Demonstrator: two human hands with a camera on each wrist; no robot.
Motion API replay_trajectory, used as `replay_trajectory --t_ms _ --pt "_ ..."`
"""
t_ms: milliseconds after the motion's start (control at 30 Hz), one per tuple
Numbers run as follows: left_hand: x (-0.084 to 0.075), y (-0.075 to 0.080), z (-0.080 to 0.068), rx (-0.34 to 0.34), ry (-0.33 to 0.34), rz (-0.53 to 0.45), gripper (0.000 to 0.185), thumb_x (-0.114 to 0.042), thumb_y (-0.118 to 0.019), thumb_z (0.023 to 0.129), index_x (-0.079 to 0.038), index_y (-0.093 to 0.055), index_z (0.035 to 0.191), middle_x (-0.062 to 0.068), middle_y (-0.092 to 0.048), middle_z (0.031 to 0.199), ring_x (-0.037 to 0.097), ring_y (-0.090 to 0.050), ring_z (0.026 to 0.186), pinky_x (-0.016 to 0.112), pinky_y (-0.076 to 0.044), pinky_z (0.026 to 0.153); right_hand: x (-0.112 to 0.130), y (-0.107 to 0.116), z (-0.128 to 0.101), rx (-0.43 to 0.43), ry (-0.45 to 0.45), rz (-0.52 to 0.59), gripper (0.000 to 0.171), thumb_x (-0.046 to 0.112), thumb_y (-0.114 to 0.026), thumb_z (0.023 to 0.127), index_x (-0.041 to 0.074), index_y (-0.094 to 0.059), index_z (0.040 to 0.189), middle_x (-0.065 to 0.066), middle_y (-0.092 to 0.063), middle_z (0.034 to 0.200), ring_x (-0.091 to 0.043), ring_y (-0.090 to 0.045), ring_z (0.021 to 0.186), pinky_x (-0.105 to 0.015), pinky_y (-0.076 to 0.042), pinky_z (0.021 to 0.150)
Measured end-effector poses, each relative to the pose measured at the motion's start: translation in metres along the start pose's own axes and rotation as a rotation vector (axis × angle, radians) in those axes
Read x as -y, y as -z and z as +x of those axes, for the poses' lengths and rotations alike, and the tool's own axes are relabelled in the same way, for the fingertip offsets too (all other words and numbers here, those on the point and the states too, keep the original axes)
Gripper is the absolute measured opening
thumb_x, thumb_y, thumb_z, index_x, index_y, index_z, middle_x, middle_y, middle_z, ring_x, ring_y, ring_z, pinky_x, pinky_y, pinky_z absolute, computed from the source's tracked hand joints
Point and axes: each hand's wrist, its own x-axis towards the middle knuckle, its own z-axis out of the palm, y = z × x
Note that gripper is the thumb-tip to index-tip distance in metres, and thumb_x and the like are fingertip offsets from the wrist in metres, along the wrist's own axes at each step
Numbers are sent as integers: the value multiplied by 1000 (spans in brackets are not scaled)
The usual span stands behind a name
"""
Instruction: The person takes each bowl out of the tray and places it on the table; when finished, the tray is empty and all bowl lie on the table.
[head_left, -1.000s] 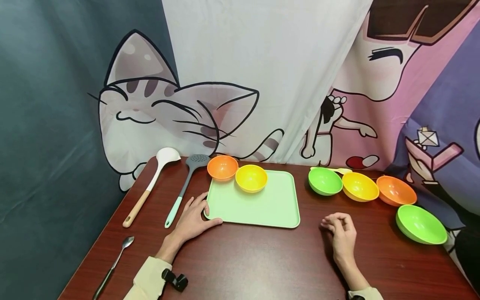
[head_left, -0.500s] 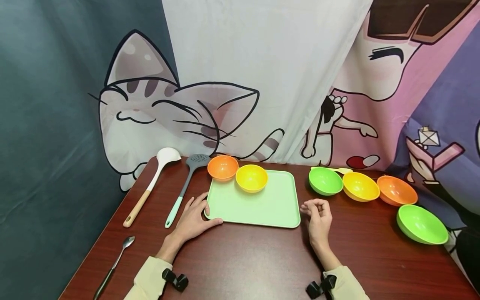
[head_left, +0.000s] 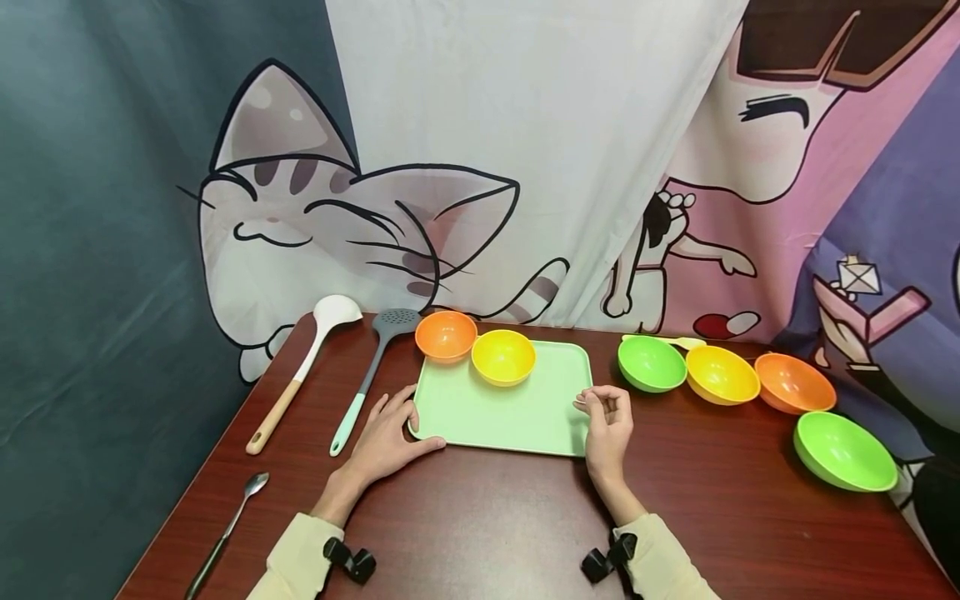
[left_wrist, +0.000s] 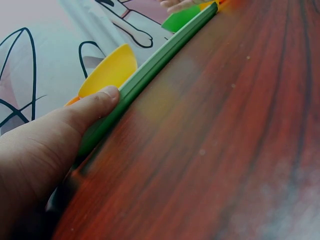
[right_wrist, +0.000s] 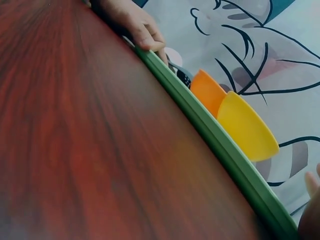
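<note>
A: Head view: the desk (head_left: pixel 487 525) was big and brown. The light green tray (head_left: pixel 517 412) lay flat in its middle.

B: Why was the left hand (head_left: pixel 386 437) on it?

A: Probably to keep it from sliding. Its thumb lay along the near edge, fingers relaxed at the left corner.

B: And the right hand (head_left: pixel 606 425)?

A: It hovered over the tray's right corner, fingers loosely curled, holding nothing. The orange bowl (head_left: pixel 446 335) and yellow bowl (head_left: pixel 503 357) sat at the tray's far side.
</note>
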Motion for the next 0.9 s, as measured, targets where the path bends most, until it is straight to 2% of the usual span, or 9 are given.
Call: replay_trajectory --t_ms 133,233,433,567,667,733,900 --pt "0 0 2 3 -6 0 59 -73 -71 75 -20 -44 78 11 -42 156 24 -35 148 56 -13 122 -3 -4 2 -8 18 -4 22 -5 -56 97 -23 -44 101 -7 -62 88 -16 -68 79 -23 -60 72" --pt "0 0 2 2 -4 6 60 -74 -70 75 -20 -43 78 11 -43 156 24 -35 148 56 -13 122 -4 -9 3 -15 -1 -28 21 -5 -56 97 -22 -44 102 -7 -62 89 -15 -68 79 -24 -60 73" --pt "0 1 0 0 1 7 59 -72 -71 75 -20 -44 77 11 -43 155 26 -36 147 58 -14 121 -7 -23 5 9 -111 -249 19 -2 -59 96 -15 -54 109 -3 -60 93 -6 -62 82 -16 -55 76" --pt "0 0 0 -4 2 7 59 -70 -73 75 -20 -44 77 11 -44 155 26 -36 147 59 -15 121 -1 -37 7 32 -159 -337 22 -3 -59 95 -14 -56 114 -17 -62 102 -6 -60 88 -15 -53 76" --pt "0 0 0 0 2 11 58 -71 -72 76 -20 -44 77 10 -44 155 24 -36 147 58 -15 121 9 -49 8 37 -196 -347 25 -2 -58 95 -15 -55 117 -27 -62 109 -10 -60 94 -22 -57 77" --pt "0 -1 1 1 -1 12 57 -70 -72 76 -20 -44 77 10 -43 155 25 -36 148 58 -15 121 13 -57 9 37 -226 -355 27 -1 -57 95 -15 -55 118 -28 -61 112 -11 -60 96 -27 -59 77" --pt "0 0 -1 -5 -5 5 57 -69 -74 75 -20 -44 77 11 -44 155 25 -36 147 59 -15 120 -18 -60 14 25 -299 -388 30 10 -60 98 -5 -55 123 -20 -61 118 -17 -58 105 -18 -54 76"
